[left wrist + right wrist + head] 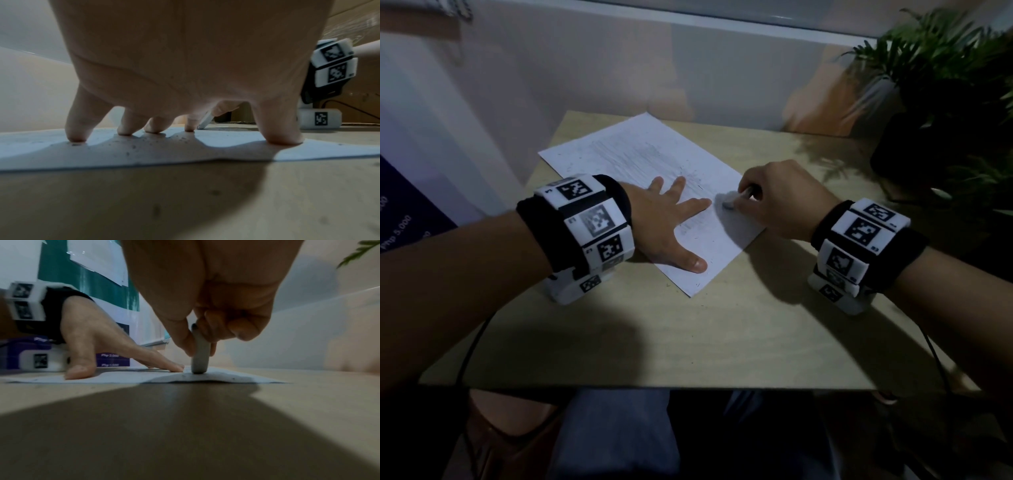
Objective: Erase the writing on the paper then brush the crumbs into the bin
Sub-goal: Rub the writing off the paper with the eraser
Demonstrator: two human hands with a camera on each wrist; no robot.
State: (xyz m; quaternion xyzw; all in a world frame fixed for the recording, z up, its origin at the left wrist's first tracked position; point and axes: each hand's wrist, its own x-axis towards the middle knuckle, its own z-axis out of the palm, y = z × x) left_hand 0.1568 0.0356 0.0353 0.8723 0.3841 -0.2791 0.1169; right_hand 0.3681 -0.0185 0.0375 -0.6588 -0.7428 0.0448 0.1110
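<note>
Wooden table (722,325), smudged crumb-flecked paper (640,150), grey eraser (729,202) upright

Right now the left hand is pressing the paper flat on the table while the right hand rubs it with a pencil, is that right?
Not quite. The right hand pinches an eraser, not a pencil, as the right wrist view shows. The left hand does press the paper flat on the table.
</note>
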